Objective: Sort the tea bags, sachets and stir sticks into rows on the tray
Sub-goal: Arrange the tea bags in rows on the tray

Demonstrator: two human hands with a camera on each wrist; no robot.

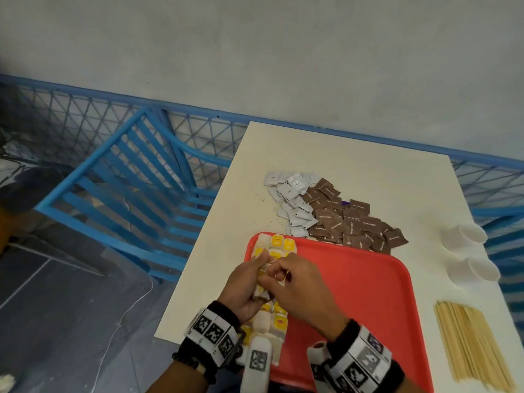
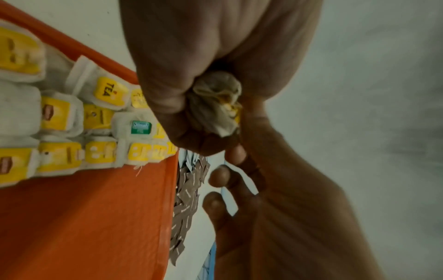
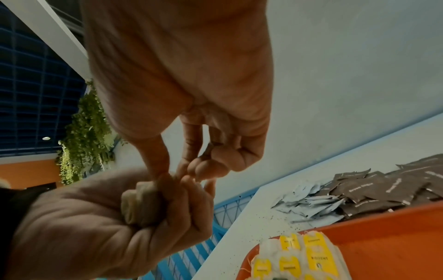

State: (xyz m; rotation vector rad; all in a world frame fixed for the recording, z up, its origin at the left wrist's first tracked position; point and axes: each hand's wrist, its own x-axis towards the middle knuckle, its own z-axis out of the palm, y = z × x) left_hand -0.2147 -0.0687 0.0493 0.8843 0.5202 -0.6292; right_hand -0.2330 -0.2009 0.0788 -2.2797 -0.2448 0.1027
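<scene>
Rows of tea bags [image 1: 279, 245] with yellow tags lie along the left side of the red tray [image 1: 354, 293]. Above them my left hand [image 1: 262, 269] grips a bunch of tea bags [image 2: 215, 102] in its fist. My right hand [image 1: 276, 275] meets it from the right, with thumb and forefinger pinching a tea bag at the top of that bunch [image 3: 139, 204]. In the left wrist view the laid rows [image 2: 72, 123] include one green-tagged bag. White sachets [image 1: 295, 205] and brown sachets [image 1: 348, 222] lie heaped beyond the tray. Wooden stir sticks [image 1: 473, 344] lie to its right.
Two white paper cups [image 1: 465, 236] lie on their sides at the table's right edge. Loose crumbs dot the white table [image 1: 326, 154] near the sachets. A blue slatted chair [image 1: 136, 177] and blue lattice fence stand left of and behind the table.
</scene>
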